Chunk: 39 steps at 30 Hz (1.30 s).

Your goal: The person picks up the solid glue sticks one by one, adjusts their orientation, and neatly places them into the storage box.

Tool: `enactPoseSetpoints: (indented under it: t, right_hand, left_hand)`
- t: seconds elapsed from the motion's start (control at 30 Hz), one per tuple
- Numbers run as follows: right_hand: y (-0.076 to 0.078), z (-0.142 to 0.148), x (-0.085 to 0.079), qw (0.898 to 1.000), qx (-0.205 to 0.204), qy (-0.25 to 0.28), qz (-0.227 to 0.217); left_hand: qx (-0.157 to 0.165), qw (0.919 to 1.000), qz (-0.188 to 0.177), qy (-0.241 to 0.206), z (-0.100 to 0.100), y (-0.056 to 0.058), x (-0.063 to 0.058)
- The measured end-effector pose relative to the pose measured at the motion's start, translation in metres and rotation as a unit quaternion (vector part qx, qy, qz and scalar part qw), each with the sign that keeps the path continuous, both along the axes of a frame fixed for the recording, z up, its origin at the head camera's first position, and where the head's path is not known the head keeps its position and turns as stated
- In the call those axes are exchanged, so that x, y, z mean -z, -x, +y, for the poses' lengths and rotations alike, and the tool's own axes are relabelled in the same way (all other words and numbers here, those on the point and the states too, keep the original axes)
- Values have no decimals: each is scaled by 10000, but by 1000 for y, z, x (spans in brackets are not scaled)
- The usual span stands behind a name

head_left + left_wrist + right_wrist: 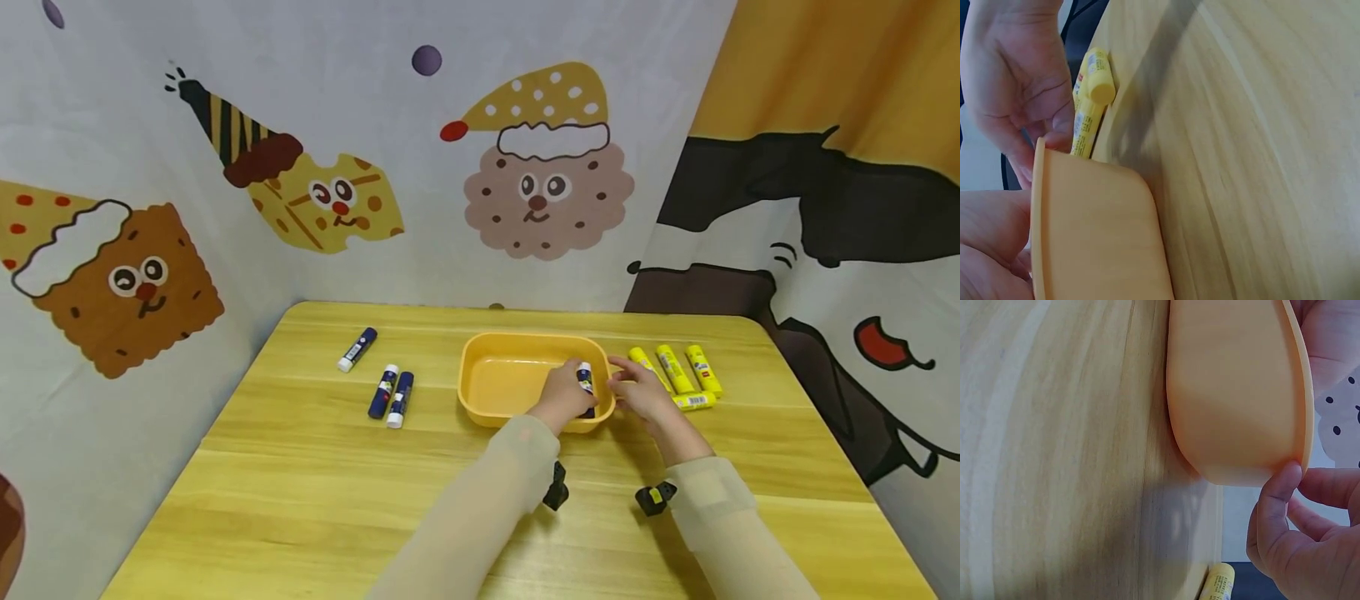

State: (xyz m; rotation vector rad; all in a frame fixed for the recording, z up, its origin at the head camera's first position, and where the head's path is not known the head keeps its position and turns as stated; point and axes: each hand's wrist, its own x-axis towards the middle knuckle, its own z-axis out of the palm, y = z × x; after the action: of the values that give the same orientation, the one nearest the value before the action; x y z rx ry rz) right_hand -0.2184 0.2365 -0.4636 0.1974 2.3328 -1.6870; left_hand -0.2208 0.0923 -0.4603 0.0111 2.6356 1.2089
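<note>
A yellow-orange plastic box stands on the wooden table. My left hand reaches into its right end and holds a dark blue glue stick with a white end; part of the stick is hidden by the fingers. At the box's right end my right hand pinches the rim, with thumb and fingertip meeting on the edge in the right wrist view. The left wrist view shows the box's outer wall covering most of the left hand.
Several yellow glue sticks lie right of the box, beside my right hand. Left of the box lie three dark blue glue sticks, two side by side and one farther back. A cloth with cartoon prints hangs behind the table.
</note>
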Motion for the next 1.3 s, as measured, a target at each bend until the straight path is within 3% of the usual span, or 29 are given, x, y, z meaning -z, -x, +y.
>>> enactPoseSetpoints:
  t: [0.6, 1.3]
  right_hand:
    - [-1, -1, -1, 9998, 84, 150, 85]
    - [-2, -1, 1, 9998, 63, 130, 129]
  left_hand:
    - [184, 9982, -50, 565, 6, 0, 5]
    - [334, 9987, 63, 369, 2, 0, 5]
